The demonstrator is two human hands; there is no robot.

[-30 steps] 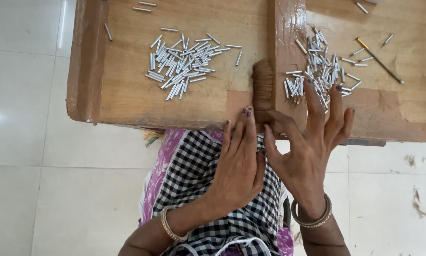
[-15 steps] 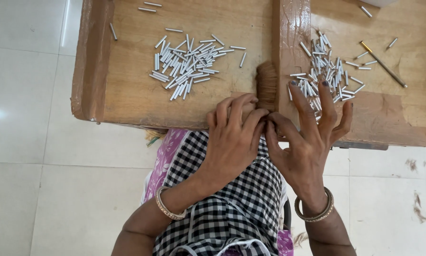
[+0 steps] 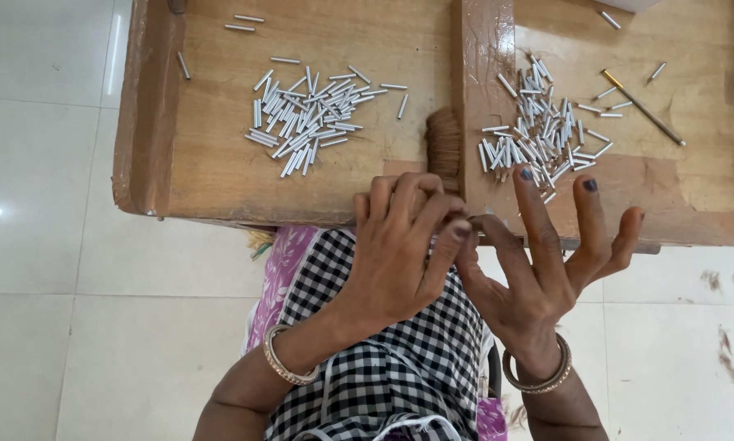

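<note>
Your hands are bunched together right at the near edge of the wooden table, just below the middle divider strip. Your left hand is curled, fingertips pinched in against the thumb and forefinger of your right hand, and both seem to be nipping the near end of the brown fibre bundle that lies on the table beside the divider and runs back toward you. I honestly can't see the pinch itself, your left knuckles cover it, so whether anything small sits between the fingertips is a guess. The other three fingers of your right hand are fanned wide open, holding nothing.

Loose metal tubes sit in two heaps: the left pile out in the middle of the left half, the right pile just past the divider, its near edge right by your raised fingertips. A long thin rod lies toward the far right corner, well clear of you.

Tips for what it's worth: keep the pinch tight and close to the fibre tips so the strands don't splay. Keep those spread fingers lifted, since the right pile is near enough to scatter with one brush. And work over the table edge, not your checked apron, so anything dropped lands on wood.
</note>
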